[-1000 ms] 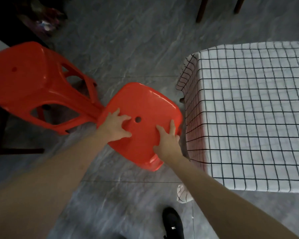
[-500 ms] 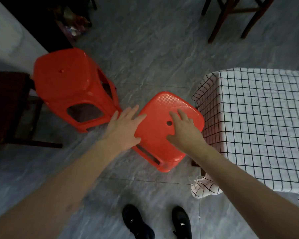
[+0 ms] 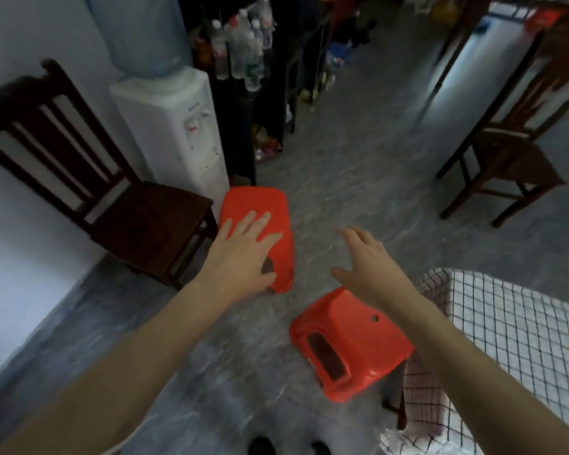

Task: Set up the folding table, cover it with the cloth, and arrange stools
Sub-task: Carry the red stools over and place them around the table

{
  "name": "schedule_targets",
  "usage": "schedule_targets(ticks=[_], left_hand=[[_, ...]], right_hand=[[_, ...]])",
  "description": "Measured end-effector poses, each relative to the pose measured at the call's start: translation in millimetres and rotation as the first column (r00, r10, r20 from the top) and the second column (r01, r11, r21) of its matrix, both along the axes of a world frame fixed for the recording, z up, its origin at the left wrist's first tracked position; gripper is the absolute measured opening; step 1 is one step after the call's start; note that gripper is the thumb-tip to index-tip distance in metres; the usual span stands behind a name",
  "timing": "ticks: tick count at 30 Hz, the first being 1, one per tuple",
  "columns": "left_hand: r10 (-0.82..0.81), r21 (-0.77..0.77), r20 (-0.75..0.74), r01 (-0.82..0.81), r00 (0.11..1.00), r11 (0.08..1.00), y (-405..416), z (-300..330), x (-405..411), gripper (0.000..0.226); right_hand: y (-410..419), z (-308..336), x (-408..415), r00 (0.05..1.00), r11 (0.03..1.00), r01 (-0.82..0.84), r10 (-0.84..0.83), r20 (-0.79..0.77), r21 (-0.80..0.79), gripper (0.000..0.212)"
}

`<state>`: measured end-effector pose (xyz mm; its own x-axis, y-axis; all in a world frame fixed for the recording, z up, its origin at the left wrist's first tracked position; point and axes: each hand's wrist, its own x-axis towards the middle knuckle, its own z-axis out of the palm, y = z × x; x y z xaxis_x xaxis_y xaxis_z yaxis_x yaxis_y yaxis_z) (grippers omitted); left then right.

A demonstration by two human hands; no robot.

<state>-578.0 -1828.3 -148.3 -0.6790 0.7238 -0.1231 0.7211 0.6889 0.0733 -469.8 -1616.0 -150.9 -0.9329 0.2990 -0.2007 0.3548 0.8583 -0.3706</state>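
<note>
On the grey floor (image 3: 358, 165), 2 red stools stand: the near stool (image 3: 352, 343) beside the cloth-covered bench (image 3: 506, 326), the far stool (image 3: 260, 238) by a dark chair (image 3: 135, 221). The left hand (image 3: 243, 257) lies spread over the far stool; the right hand (image 3: 368, 261) hovers with fingers loosely splayed, holding nothing.

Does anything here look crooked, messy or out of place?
Little stands out. The checked cloth bunches at the table's near corner, and the near stool sits angled to the table. The far stool stands upright under the left hand.
</note>
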Motion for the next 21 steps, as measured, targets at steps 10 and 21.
schedule_targets(ticks=[10, 21], left_hand=[[0.101, 0.028, 0.145, -0.106, 0.984, 0.994, -62.1, 16.9, -28.3, 0.075], [0.106, -0.034, 0.154, -0.102, 0.982, 0.994, -26.5, 7.0, -147.2, 0.077]], right_hand=[[-24.4, 36.8, -73.0, 0.979, 0.980, -0.197, 0.198, -0.036, 0.025, 0.077], [5.7, 22.2, -178.2, 0.984, 0.981, -0.179, 0.176, -0.043, -0.080, 0.074]])
